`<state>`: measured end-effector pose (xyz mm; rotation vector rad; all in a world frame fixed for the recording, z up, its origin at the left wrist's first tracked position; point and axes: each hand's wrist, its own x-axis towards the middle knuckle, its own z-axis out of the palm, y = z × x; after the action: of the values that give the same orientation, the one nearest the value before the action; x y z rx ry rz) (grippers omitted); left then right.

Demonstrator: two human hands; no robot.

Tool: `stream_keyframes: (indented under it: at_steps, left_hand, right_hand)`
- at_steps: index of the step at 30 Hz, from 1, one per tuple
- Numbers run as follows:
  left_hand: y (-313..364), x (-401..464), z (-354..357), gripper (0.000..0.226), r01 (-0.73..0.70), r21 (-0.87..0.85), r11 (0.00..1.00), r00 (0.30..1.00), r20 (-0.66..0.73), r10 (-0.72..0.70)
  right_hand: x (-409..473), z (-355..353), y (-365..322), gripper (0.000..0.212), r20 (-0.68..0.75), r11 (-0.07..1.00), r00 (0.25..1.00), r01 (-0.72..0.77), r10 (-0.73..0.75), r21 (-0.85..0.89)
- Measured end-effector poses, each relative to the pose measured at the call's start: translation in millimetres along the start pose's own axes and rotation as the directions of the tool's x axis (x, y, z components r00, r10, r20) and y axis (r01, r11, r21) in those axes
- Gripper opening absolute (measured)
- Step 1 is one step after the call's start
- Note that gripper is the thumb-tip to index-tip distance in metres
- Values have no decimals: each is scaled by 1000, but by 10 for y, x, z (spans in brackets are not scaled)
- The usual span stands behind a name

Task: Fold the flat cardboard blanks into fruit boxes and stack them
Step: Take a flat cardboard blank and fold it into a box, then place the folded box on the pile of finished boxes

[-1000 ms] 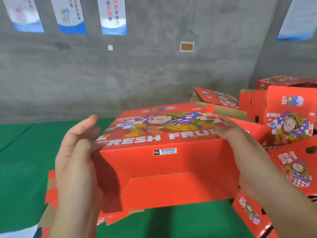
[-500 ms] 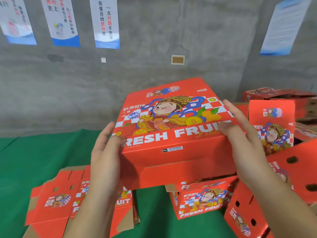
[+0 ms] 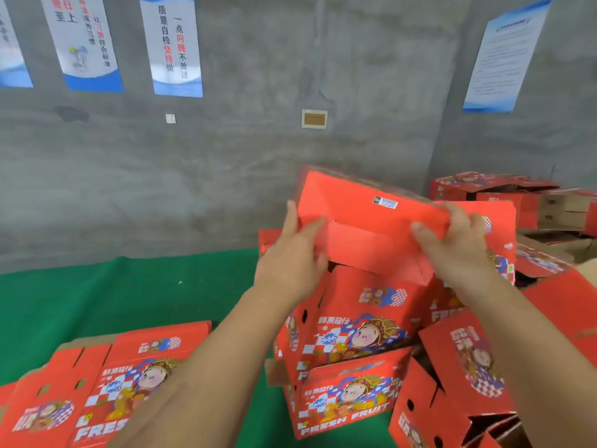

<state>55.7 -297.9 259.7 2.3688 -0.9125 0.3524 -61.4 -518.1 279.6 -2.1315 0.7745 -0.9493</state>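
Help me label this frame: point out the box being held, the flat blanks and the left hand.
held box [image 3: 371, 205]: head view, plain red panel.
flat blanks [image 3: 122, 376]: head view, printed top face.
left hand [image 3: 290, 257]: head view, back of hand.

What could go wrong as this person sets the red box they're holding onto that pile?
1. The stack beneath looks uneven, its boxes askew, so the folded box might land crooked and slide off.
2. The left hand and right hand hold it only at the edges, so it could slip or its flaps spring open.
3. Loose boxes crowd the right, so a bump might topple them.
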Motion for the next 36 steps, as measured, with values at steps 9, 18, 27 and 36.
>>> stream_keyframes:
  at_steps: [9, 18, 27, 36]
  left_hand:
    - [161, -226, 408, 57, -14, -110, 994, 1000, 4, 15]
    - [-581, -1066, 681, 51, 219, -447, 867, 963, -46, -266]
    - [-1652, -2467, 946, 16, 677, -661, 324, 617, 270, -739]
    - [-2536, -3202, 960, 24, 814, -573, 95, 330, 322, -887]
  right_hand:
    - [-824, 691, 178, 43, 277, 918, 876, 364, -395, 157]
    - [-1470, 1517, 124, 74, 620, 932, 696, 257, -362, 255]
    - [-2556, 2794, 307, 38, 930, 988, 368, -146, 15, 42]
    - [-3355, 3755, 373, 31, 827, 660, 161, -690, 539, -296]
